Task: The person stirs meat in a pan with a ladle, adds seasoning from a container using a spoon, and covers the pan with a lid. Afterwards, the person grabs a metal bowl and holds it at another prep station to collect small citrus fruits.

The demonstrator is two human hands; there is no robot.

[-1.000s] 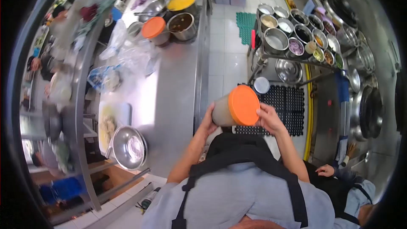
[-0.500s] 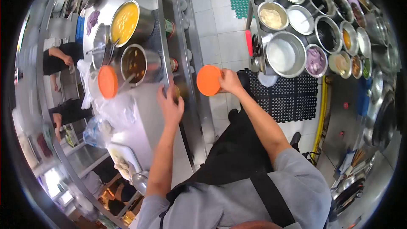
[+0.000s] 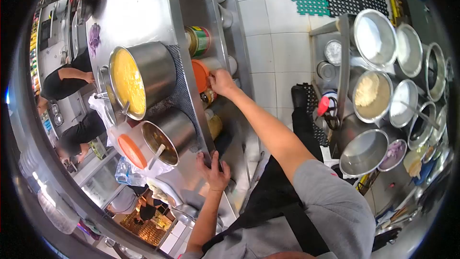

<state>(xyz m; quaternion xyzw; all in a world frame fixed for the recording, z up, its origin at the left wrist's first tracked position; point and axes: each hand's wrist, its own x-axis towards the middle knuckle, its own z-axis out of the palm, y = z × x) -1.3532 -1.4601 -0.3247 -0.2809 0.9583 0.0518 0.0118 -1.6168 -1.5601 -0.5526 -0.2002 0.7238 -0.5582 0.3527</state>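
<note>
My right hand [image 3: 223, 84] is closed on the side of a tub with an orange lid [image 3: 200, 75], at the shelf below the counter. A can with a green and red label [image 3: 198, 41] stands beside the tub, and a jar [image 3: 209, 97] is just by my fingers. My left hand [image 3: 214, 172] rests on the counter's front edge, fingers spread, holding nothing. Near it on the counter are a steel pot of dark liquid [image 3: 182, 132] with a utensil in it, a second orange-lidded tub [image 3: 132, 151], and a tall pot of yellow liquid [image 3: 127, 84].
The steel counter [image 3: 136, 5] runs along my left, with several bottles and jars on its undershelf. On the right, a rack holds several steel pots, among them one with pale powder [image 3: 368, 90]. Red-handled scissors [image 3: 324, 105] hang at its side. Two people work beyond the counter.
My right hand has carried the orange-lidded tub from above the floor to the undershelf. My left hand has moved onto the counter edge, and the view has shifted closer to the counter.
</note>
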